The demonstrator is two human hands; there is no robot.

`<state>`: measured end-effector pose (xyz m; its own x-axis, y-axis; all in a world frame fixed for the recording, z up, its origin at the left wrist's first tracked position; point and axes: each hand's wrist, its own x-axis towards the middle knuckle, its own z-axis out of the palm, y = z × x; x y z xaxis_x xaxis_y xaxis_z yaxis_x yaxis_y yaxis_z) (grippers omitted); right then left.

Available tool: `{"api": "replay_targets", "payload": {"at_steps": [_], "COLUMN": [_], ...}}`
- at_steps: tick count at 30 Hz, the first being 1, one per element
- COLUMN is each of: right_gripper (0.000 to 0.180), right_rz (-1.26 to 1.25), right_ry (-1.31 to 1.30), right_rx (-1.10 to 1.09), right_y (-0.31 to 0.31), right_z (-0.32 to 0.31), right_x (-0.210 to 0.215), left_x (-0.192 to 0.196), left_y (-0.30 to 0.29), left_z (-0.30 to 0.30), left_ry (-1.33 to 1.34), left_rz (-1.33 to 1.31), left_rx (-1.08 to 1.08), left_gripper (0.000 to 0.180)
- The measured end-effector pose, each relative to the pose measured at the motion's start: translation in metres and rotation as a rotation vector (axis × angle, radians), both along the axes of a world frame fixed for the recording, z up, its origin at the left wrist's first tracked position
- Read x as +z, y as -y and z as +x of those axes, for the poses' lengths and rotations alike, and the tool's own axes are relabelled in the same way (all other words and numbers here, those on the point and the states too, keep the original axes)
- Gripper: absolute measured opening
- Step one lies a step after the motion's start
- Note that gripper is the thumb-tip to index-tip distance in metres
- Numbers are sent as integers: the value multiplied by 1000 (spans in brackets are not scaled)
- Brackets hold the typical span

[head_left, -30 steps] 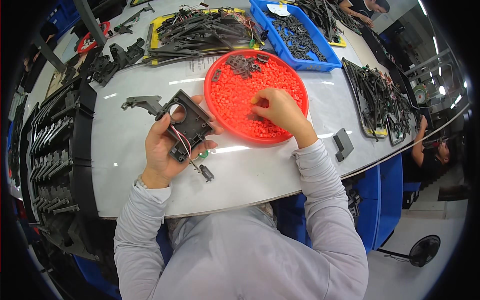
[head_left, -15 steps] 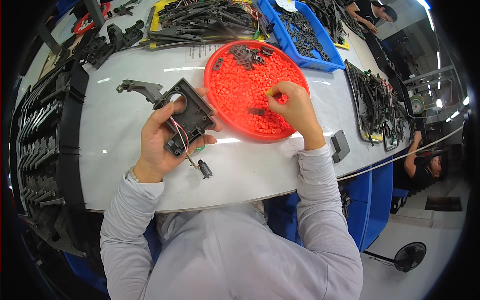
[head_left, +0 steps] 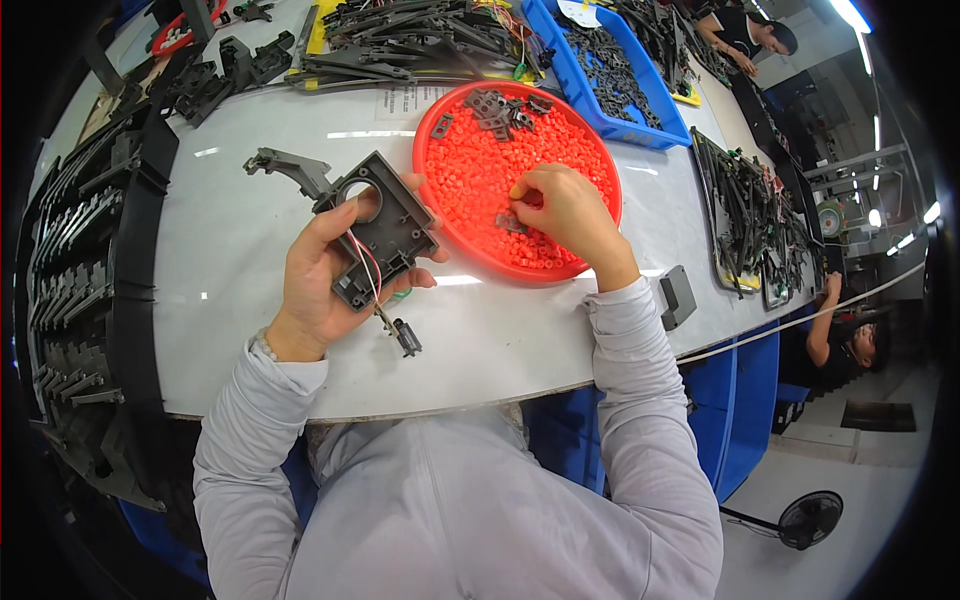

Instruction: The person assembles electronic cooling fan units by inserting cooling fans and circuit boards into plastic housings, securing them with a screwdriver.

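My left hand (head_left: 318, 275) is wrapped round a dark grey plastic housing (head_left: 392, 240) with a round opening and an arm sticking out at its upper left. Red and white wires (head_left: 366, 258) run across the housing. A small black cylindrical part (head_left: 407, 338) dangles at its lower end. My right hand (head_left: 572, 212) is over a round red tray (head_left: 428, 205) filled with small red plastic pieces (head_left: 470, 170). Its thumb and forefinger are pinched, with yellow at the tips; what they hold is hidden. Just below those fingertips lies a small dark flat part (head_left: 511, 223).
Dark plastic parts (head_left: 490, 108) lie at the red tray's far side. Behind it stands a blue bin (head_left: 672, 134) of small dark parts. A grey block (head_left: 678, 298) rests right of my right wrist. Black racks (head_left: 140, 270) line the left. Two people work at the right.
My right hand has shifted a little left over the red tray, bringing its pinched fingertips nearer the small dark flat part. My left hand still holds the housing, almost unmoved.
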<state>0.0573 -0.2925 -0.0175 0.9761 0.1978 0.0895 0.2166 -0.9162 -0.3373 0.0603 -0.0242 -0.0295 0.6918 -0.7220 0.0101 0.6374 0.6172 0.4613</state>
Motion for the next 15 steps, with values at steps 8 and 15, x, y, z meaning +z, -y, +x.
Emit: {"api": "replay_targets", "payload": {"at_steps": [8, 15], "right_gripper": [13, 8], "right_rz": [271, 213], "right_ry": [-47, 4], "right_rx": [-49, 105], "right_y": [0, 2], "right_z": [-17, -22], "right_x": [15, -2], "left_x": [-3, -3], "left_y": [-3, -2], "left_z": [2, 2], "left_ry": [14, -5], "left_rz": [30, 41], "left_rx": [7, 0], "left_gripper": [63, 64]}}
